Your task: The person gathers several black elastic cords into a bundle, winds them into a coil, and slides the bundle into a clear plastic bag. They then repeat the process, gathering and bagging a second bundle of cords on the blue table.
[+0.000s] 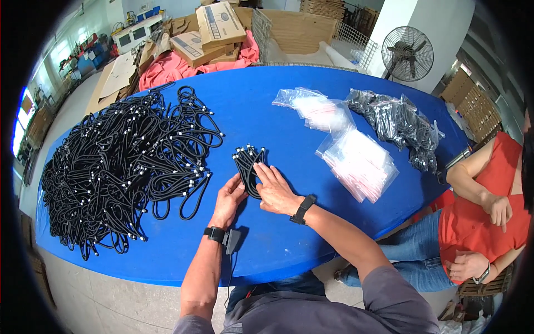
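Note:
A small bundle of black elastic cord loops (245,165) with pale metal ends lies on the blue-covered table in front of me. My left hand (229,201) closes round its lower left side, fingers curled against the cords. Across the right side of the bundle rests my right hand (276,193), its fingers stretched out and touching the loops; its thumb is hidden. To the left spreads a large tangled heap of the same black cord loops (111,161).
Clear plastic bags (356,158) and a pile of black packed bags (397,119) lie on the table's (267,119) right part. A co-worker in red (473,222) stands at the right edge. Behind the table are cardboard boxes (219,25), wire cages and a fan (407,54).

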